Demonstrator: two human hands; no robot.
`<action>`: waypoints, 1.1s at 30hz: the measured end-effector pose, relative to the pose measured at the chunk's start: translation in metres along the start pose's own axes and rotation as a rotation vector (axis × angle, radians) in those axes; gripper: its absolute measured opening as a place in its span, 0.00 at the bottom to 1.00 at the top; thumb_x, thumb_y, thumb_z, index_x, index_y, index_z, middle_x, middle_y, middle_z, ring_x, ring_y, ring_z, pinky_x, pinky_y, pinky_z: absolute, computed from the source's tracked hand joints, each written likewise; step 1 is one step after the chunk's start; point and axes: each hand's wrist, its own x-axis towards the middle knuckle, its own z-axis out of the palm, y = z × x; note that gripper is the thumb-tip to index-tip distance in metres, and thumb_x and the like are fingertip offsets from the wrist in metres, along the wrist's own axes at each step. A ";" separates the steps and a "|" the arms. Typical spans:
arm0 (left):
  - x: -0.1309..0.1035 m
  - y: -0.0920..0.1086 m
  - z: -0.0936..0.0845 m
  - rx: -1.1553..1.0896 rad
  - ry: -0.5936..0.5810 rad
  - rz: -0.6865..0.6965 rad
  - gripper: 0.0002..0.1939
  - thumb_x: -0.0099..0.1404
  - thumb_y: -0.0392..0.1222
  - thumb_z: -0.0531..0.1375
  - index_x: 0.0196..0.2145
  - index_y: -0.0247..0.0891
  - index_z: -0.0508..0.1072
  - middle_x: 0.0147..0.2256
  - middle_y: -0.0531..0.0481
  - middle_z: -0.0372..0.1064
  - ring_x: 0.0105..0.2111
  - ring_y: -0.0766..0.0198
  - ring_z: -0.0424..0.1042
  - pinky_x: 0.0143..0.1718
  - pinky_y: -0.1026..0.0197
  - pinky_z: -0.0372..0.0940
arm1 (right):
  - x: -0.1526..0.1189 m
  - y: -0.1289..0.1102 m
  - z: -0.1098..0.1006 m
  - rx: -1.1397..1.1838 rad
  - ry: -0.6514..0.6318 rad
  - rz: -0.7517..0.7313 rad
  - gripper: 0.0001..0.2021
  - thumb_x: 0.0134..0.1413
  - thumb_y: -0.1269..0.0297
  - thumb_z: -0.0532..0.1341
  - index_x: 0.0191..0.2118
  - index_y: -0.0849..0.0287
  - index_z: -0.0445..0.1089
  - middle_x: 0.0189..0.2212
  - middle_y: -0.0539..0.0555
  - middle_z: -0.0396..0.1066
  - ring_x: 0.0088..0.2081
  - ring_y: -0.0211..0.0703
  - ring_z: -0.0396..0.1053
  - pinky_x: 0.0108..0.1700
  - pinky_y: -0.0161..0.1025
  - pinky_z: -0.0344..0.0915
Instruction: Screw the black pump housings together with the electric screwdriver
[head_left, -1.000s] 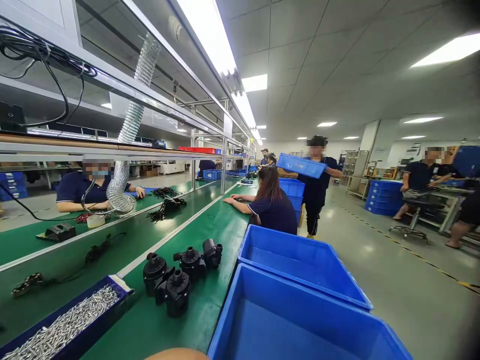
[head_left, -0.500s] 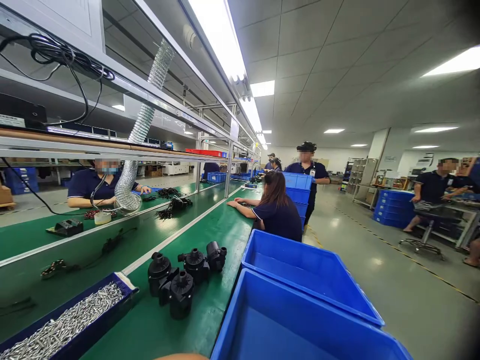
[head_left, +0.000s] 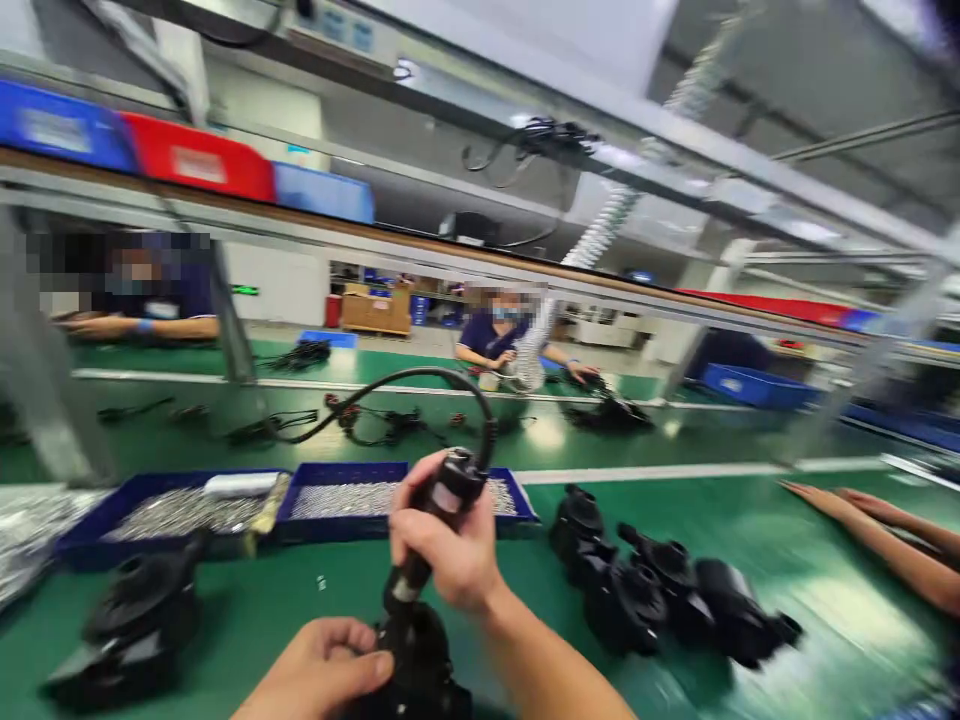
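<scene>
Right fingers (head_left: 420, 520) clenched round cylindrical black screwdriver (head_left: 439, 510), left fingers (head_left: 352, 665) gripping rounded black pump housing (head_left: 420, 660)

Black part (head_left: 420, 665) under the left hand (head_left: 322, 680) cut off by the bottom edge, blurred, shape unclear.

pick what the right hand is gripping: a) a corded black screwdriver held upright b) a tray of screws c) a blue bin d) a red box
a: the right hand is wrapped around a corded black screwdriver, held upright over the black part that the left hand steadies; the trays of screws lie behind, untouched.
</scene>
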 end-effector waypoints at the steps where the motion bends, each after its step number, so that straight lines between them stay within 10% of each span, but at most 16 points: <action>1: 0.001 -0.005 0.000 -0.049 0.031 0.010 0.42 0.43 0.77 0.76 0.35 0.38 0.70 0.18 0.63 0.56 0.13 0.75 0.44 0.15 0.65 0.38 | -0.001 -0.001 -0.001 0.014 -0.012 -0.005 0.14 0.51 0.67 0.71 0.41 0.56 0.67 0.25 0.45 0.72 0.17 0.32 0.66 0.21 0.30 0.64; 33: 0.008 -0.011 0.002 -0.210 0.110 0.048 0.32 0.44 0.54 0.79 0.38 0.39 0.69 0.17 0.67 0.57 0.12 0.73 0.47 0.10 0.67 0.45 | -0.014 0.011 0.005 -0.183 -0.133 0.115 0.15 0.62 0.58 0.71 0.44 0.54 0.64 0.31 0.50 0.76 0.19 0.36 0.70 0.21 0.34 0.67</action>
